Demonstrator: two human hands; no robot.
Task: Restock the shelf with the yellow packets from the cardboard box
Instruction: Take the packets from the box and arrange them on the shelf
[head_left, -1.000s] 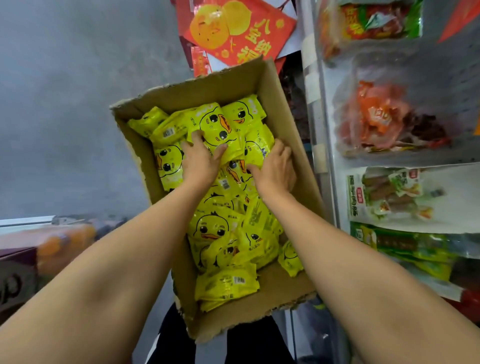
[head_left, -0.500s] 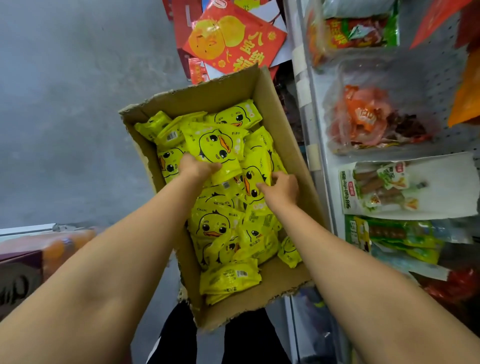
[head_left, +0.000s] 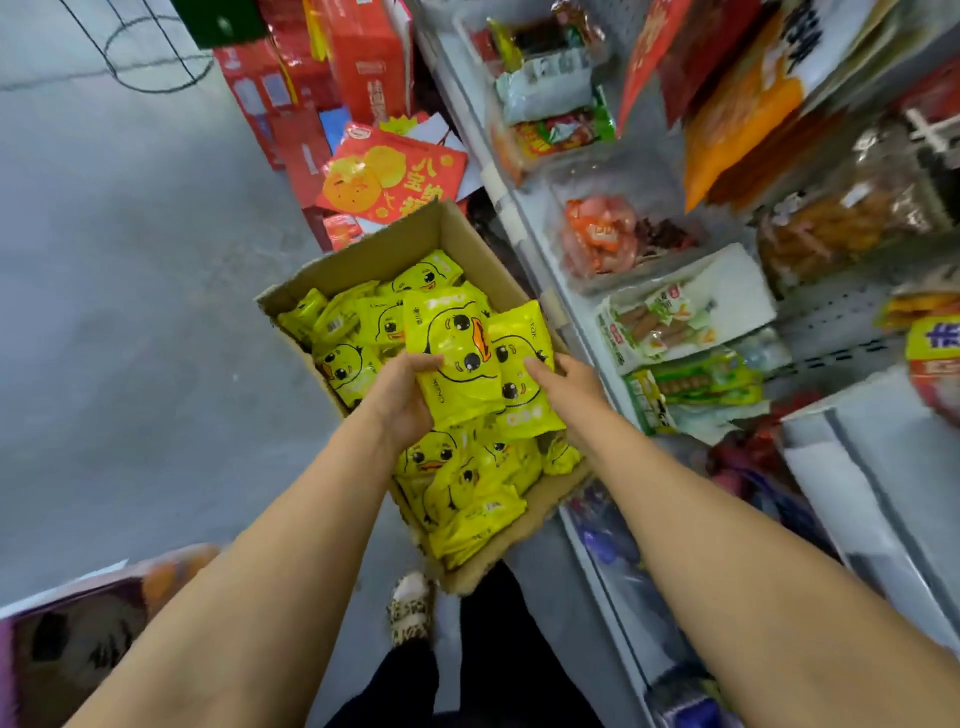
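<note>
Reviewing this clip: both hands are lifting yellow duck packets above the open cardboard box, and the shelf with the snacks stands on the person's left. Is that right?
Not quite. The head view shows the shelf on the person's right, not the left. The rest holds: the left hand and right hand hold yellow duck packets above the open cardboard box.

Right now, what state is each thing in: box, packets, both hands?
Cardboard box: open-topped, still holding many yellow packets.
Lifted packets: two, raised above the pile, overlapping.
Left hand: fingers curled round the front packet.
Right hand: grips the rear packet's edge.
Shelf: no yellow packets seen.
</note>
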